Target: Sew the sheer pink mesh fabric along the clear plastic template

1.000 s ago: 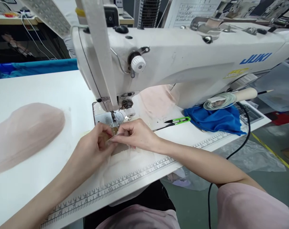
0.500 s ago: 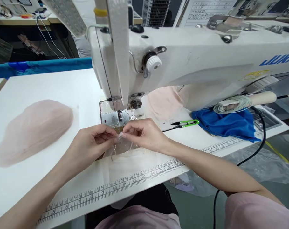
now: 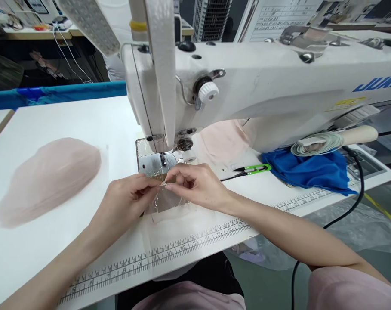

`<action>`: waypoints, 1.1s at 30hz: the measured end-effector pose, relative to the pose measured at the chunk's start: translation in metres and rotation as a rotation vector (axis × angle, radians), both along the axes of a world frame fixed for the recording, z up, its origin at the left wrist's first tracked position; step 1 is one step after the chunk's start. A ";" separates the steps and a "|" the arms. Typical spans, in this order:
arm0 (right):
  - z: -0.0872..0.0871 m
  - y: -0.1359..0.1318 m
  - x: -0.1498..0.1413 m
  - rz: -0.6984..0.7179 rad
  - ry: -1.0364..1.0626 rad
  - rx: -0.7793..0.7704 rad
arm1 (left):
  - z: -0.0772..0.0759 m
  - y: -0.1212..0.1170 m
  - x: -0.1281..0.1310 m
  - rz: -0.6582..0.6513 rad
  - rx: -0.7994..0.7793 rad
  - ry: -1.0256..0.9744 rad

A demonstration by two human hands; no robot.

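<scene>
Just in front of the sewing machine's needle plate [image 3: 150, 163], both my hands pinch the edge of a thin, see-through whitish fabric [image 3: 169, 202]. My left hand [image 3: 126, 198] grips it between thumb and fingertips from the left. From the right, my right hand [image 3: 200, 185] pinches the same edge, fingertips almost touching the left ones. Below the hands the sheer cloth hangs over the table's front part, where its outline is hard to make out. Above stands the white sewing machine head [image 3: 189, 94], its needle area partly hidden behind the machine's own parts.
Pale pink sheer fabric [image 3: 53, 181] lies on the left of the table, with another pink piece [image 3: 226, 140] under the machine arm. Green thread snips [image 3: 253, 169], a blue cloth [image 3: 308, 170] and a coiled pale cord [image 3: 314, 143] lie to the right. A ruler strip [image 3: 169, 252] runs along the front edge.
The fabric edge between my fingertips now looks flatter and straighter than the bunched bit before. My hands stay almost in place; the view has shifted slightly.
</scene>
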State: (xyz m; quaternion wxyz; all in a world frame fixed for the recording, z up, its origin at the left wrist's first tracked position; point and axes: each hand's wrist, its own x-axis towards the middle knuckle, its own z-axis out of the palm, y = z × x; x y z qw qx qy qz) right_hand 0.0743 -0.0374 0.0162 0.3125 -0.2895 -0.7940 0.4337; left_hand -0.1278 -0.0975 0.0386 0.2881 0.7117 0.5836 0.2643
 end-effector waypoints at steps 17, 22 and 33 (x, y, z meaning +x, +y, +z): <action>0.000 -0.002 0.003 0.087 -0.100 0.147 | -0.007 -0.004 0.004 -0.064 0.532 0.299; 0.000 -0.002 0.003 0.065 -0.117 0.116 | -0.009 -0.005 0.004 -0.067 0.541 0.324; 0.000 -0.002 0.004 0.071 -0.124 0.178 | -0.010 -0.006 0.004 -0.086 0.579 0.318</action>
